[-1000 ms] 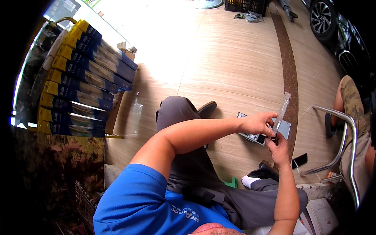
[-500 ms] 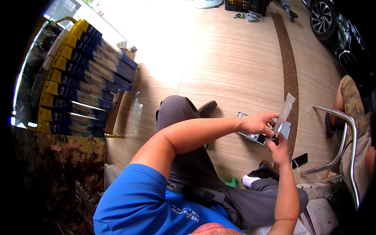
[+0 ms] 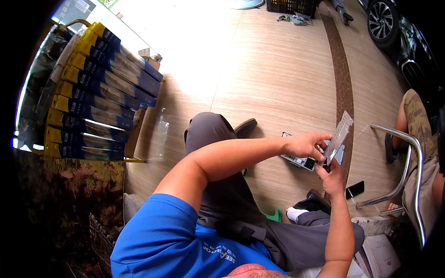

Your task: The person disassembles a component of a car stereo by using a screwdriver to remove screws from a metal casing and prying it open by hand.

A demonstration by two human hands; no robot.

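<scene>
A thin, flat silvery plate point(image 3: 339, 133), perhaps in clear plastic, is held tilted out over the floor to my right. My left hand point(image 3: 309, 145) grips its left side, thumb and fingers bent round it. My right hand point(image 3: 330, 179) is closed on its lower end from below, with some fingers hidden. Just behind the plate an open case point(image 3: 301, 161) with small dark and silver parts lies on the floor, partly covered by my hands, with a grey-blue panel showing at its right. A black phone point(image 3: 354, 189) lies to the right.
A rack of blue-and-yellow packages point(image 3: 88, 102) stands at left. A chrome tube frame point(image 3: 417, 162) and another person's leg in camouflage shorts point(image 3: 415, 116) are at right, a black car point(image 3: 394, 41) beyond. A black crate point(image 3: 289, 7) and small items point(image 3: 299, 19) lie at the back.
The plate has tilted further to the right, turning more of its flat face upward, and both hands have shifted slightly with it. The rest looks the same.
</scene>
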